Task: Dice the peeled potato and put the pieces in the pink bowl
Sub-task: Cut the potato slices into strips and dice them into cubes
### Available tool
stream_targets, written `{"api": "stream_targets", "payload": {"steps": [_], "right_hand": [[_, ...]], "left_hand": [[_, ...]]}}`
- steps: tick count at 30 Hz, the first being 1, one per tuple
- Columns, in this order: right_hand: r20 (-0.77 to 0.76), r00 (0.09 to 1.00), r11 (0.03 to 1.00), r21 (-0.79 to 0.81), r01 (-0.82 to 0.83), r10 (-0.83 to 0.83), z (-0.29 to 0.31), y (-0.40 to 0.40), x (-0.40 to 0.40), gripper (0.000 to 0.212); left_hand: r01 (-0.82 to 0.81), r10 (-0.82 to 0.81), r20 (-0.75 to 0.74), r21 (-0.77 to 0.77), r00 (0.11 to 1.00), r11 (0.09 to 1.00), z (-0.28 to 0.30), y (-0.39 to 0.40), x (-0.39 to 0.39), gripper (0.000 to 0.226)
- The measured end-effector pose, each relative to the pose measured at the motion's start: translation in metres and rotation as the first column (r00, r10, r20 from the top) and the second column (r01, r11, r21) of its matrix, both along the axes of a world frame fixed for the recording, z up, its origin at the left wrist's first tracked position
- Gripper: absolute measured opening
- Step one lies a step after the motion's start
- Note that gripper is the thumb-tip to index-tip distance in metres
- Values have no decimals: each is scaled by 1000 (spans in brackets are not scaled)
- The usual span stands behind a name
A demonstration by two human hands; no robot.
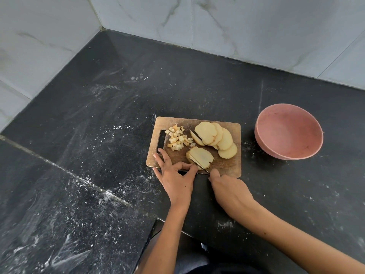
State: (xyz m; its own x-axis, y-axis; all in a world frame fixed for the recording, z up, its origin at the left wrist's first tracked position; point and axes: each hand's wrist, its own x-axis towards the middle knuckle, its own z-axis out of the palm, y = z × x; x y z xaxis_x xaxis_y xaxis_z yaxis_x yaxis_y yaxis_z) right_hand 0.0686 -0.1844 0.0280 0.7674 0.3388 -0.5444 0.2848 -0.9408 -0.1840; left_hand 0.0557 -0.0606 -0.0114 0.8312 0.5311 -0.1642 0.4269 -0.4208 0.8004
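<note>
A wooden cutting board (227, 167) lies on the black counter. On it sit a small heap of diced potato (177, 140), a fan of round potato slices (216, 137) and a stack of slices (200, 156) near the front edge. My left hand (174, 175) pinches the near end of that stack with thumb and forefinger, its other fingers spread on the board's corner. My right hand (229, 189) grips a knife (201, 166) whose thin blade cuts into the stack. The pink bowl (288, 131) stands to the right of the board with nothing visible inside.
The black stone counter (118, 115) is dusted with white specks and meets grey marble wall tiles (237, 26) at the back and left. A counter edge drops off near my body at the bottom centre.
</note>
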Motion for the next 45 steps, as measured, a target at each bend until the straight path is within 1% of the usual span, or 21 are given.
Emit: {"api": "stream_targets", "payload": {"steps": [4, 10, 12, 15, 17, 18, 20, 23, 27, 28, 31, 35, 36, 38, 40, 42, 44, 45], "right_hand": [[-1, 1000, 999, 32, 13, -13, -2, 6, 6, 17], [-18, 999, 1000, -1, 29, -29, -4, -16, -10, 14], [-36, 997, 996, 59, 65, -63, -3, -17, -7, 13], [-97, 992, 985, 147, 95, -81, -1, -18, 1, 21], [-87, 993, 981, 172, 93, -79, 1, -19, 0, 21], [-63, 995, 984, 157, 81, -72, 1, -20, -2, 20], [-27, 998, 996, 76, 50, -48, -1, -22, -9, 18], [-2, 1000, 1000, -17, 26, -26, -7, -28, -22, 23], [49, 997, 998, 14, 67, -68, -10, -24, -23, 12], [41, 995, 996, 41, 85, -86, -10, -21, -20, 14], [-7, 993, 988, 95, 121, -121, -11, -20, -15, 27], [10, 996, 996, 20, 87, -87, -6, -39, -20, 29], [5, 997, 997, 15, 80, -81, -4, -44, -21, 29], [-29, 997, 996, 59, 73, -72, 0, -50, -23, 27], [-34, 996, 986, 140, 86, -81, 5, -53, -25, 26], [-7, 991, 964, 233, 132, -134, 7, -57, -26, 28], [15, 980, 937, 296, 187, -201, 8, -60, -28, 28], [15, 970, 921, 318, 224, -241, 9, -61, -27, 28]], "left_hand": [[-8, 8, 12, -11, 1000, 1000, 0, 0, 1, 5], [-4, 5, 18, -15, 1000, 1000, -1, -2, -1, 6], [-3, 3, 16, -13, 1000, 1000, 0, -2, -1, 6], [-2, 2, 23, -15, 1000, 1000, -1, -2, -1, 6], [0, 0, 34, -13, 999, 1000, -3, -2, -1, 5], [-1, 2, 38, -11, 999, 1000, -3, -3, -2, 5], [-8, 8, 40, -6, 999, 1000, -4, -3, -2, 4], [-6, 6, 47, 4, 999, 1000, -5, -2, -2, 3], [-6, 6, 42, 2, 999, 1000, -5, -3, -1, 5], [-7, 7, 48, -2, 999, 1000, -6, -3, -1, 5], [-7, 7, 62, -1, 998, 1000, -9, -2, -1, 5], [-8, 7, 54, 23, 999, 1000, -9, 0, -1, 6], [-5, 3, 55, 26, 998, 1000, -9, 0, -1, 6], [7, -9, 54, 30, 999, 1000, -9, 1, 0, 6], [27, -30, 52, 52, 998, 998, -8, 3, -1, 6], [68, -79, 94, 118, 992, 991, -8, 7, -5, 5], [135, -181, 169, 250, 969, 959, -8, 14, -8, 13], [187, -260, 200, 323, 945, 928, -7, 20, -7, 19]]}}
